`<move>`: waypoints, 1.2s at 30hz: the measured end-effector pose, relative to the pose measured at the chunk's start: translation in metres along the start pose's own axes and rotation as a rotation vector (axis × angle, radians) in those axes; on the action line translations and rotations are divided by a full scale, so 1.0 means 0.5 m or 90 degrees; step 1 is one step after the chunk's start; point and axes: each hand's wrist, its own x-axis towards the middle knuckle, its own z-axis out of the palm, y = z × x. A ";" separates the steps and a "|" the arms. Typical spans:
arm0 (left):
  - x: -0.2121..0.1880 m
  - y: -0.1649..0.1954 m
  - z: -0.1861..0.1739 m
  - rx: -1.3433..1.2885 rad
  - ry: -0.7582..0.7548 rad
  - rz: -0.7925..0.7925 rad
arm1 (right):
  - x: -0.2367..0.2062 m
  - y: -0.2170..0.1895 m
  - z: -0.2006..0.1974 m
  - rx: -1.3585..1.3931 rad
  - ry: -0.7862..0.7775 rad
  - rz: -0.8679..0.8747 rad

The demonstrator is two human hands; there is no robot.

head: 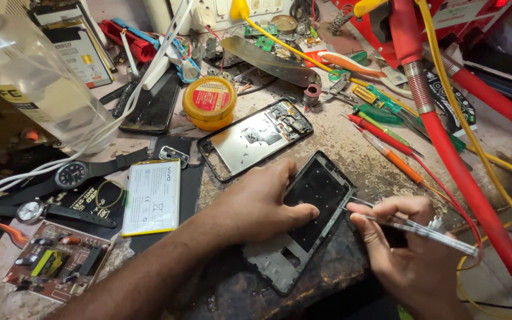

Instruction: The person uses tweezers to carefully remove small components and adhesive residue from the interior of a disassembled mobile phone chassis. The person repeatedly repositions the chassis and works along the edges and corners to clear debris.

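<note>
Bench crowded, little free room; bare patch only around the frames near the front edge. Left to right: one circuit board (56, 261), two wristwatches (72, 176), one battery (152, 197), one yellow tin (209, 101), two phone frames. My left hand (256, 204) presses flat, fingers together, on the black phone frame (306, 216), dark, stripped. My right hand (407, 246) pinches tweezers (422, 229) at its right edge.

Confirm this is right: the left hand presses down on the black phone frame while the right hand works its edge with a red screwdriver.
Wrong tool. In the head view the right hand holds metal tweezers. The left hand does press on the black phone frame.
</note>
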 end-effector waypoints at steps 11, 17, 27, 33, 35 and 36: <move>0.000 -0.002 0.002 0.027 0.025 0.040 | 0.018 -0.040 -0.001 -0.126 -0.017 -0.061; -0.005 0.005 0.003 0.033 0.025 0.050 | 0.006 -0.045 -0.002 -0.116 -0.031 0.071; -0.004 -0.001 0.004 0.011 0.027 0.062 | 0.006 -0.052 0.015 -0.221 0.016 -0.058; -0.002 -0.003 0.008 0.016 0.045 0.096 | 0.006 -0.053 0.014 -0.145 0.035 -0.013; -0.003 -0.003 0.007 0.016 0.038 0.075 | 0.006 -0.042 0.008 -0.128 0.009 -0.072; -0.003 -0.004 0.006 0.015 0.034 0.064 | 0.005 -0.036 0.005 -0.120 -0.004 -0.101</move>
